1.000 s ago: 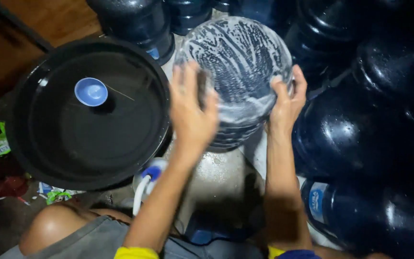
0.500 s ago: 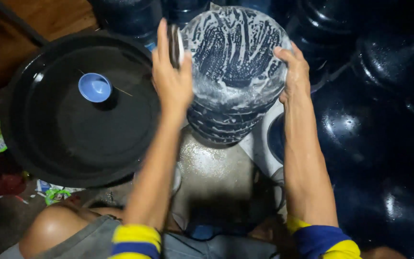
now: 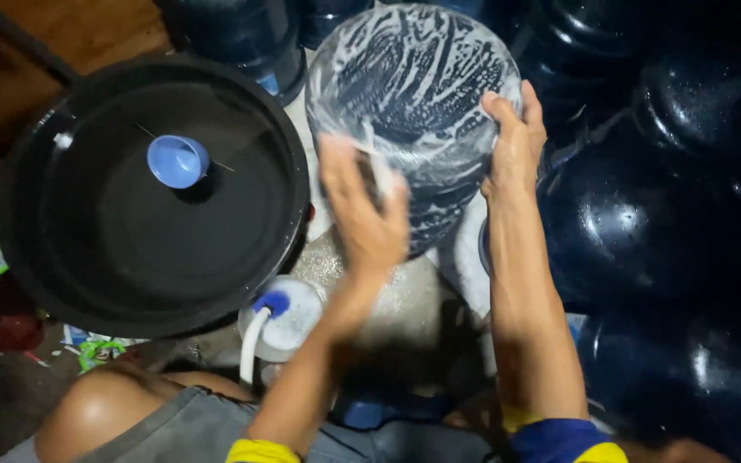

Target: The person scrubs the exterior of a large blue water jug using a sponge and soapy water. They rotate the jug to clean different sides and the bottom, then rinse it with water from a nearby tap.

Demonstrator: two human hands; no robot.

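water-refill washing yard | stacked blue jugs (image 3: 645, 223) | black basin (image 3: 156, 274) | concrete floor (image 3: 405, 300)

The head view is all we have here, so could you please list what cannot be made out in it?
- What the left hand presses on the soapy water jug: blurred by motion, under the palm.
- Jug's neck and base: hidden behind its body and both hands.
- Right hand palm: turned against the jug.
- Dark jugs at right: too dark to count.
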